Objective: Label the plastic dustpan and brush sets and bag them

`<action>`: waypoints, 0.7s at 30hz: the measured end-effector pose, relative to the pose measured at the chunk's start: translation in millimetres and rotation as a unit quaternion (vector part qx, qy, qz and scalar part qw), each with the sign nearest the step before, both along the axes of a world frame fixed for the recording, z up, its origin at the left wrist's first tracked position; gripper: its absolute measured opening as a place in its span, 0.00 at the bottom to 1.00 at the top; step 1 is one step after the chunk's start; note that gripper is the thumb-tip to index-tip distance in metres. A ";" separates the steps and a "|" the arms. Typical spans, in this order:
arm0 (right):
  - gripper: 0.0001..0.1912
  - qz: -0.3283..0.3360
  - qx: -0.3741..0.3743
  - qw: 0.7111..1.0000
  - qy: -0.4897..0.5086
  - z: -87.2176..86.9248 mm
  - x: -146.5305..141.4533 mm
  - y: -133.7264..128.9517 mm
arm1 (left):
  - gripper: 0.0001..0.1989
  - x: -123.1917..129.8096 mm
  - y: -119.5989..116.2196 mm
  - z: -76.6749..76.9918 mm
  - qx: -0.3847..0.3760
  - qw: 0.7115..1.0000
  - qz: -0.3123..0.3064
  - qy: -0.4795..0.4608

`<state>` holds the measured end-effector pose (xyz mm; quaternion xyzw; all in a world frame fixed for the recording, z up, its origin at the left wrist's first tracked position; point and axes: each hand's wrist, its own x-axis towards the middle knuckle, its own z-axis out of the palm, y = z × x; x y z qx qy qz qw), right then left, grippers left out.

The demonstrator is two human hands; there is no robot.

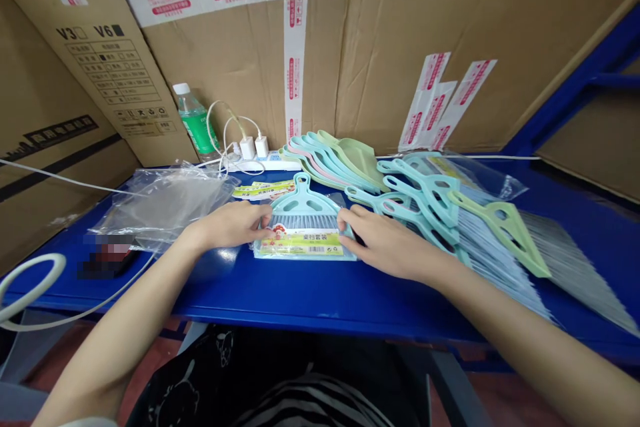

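Observation:
A light-blue dustpan and brush set (301, 203) lies flat on the blue table, handle pointing away from me. A yellow-green printed label card (313, 242) lies across its lower part, and clear plastic film wraps around it. With bent fingers, my left hand (231, 223) grips the left edge of the set. My right hand (383, 240) pinches its right edge, the thumb near the end of the label. Just behind the set, more label cards (263, 190) lie in a small pile.
Stacked dustpans (345, 157) stand at the back, and loose brushes (425, 193) overlap on the right. Clear plastic bags (170, 197) lie to the left, near a blurred dark object (107, 259). A green-labelled bottle (197, 123) and a power strip (275, 161) stand against the cardboard (240, 53).

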<state>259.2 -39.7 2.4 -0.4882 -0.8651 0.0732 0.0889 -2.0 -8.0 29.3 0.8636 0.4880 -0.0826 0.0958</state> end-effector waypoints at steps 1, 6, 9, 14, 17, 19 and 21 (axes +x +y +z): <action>0.03 -0.002 -0.022 1.000 -0.008 3.8 -0.3 1.7 | 0.10 -0.5 0.4 -0.2 -0.005 1.000 0.001 -0.006; 0.24 0.032 -0.119 0.992 -0.020 16.5 1.6 15.6 | 0.11 -0.9 1.8 1.5 -0.026 0.999 0.016 -0.025; 0.34 0.060 -0.130 0.989 0.033 9.1 6.0 26.1 | 0.11 -0.8 1.9 2.9 -0.043 0.998 0.024 -0.033; 0.40 0.100 -0.236 0.939 0.231 -8.7 10.3 32.9 | 0.13 -3.4 3.6 4.1 -0.066 0.996 0.022 -0.060; 0.39 0.112 -0.267 0.899 0.327 -12.9 8.2 29.4 | 0.15 -6.3 6.0 4.3 -0.093 0.992 0.023 -0.081; 0.39 0.087 -0.273 0.888 0.358 -14.3 5.4 27.1 | 0.17 -8.1 7.2 4.1 -0.113 0.989 0.031 -0.089; 0.38 0.049 -0.279 0.882 0.376 -15.7 2.3 26.0 | 0.17 -9.3 7.5 3.7 -0.123 0.987 0.034 -0.092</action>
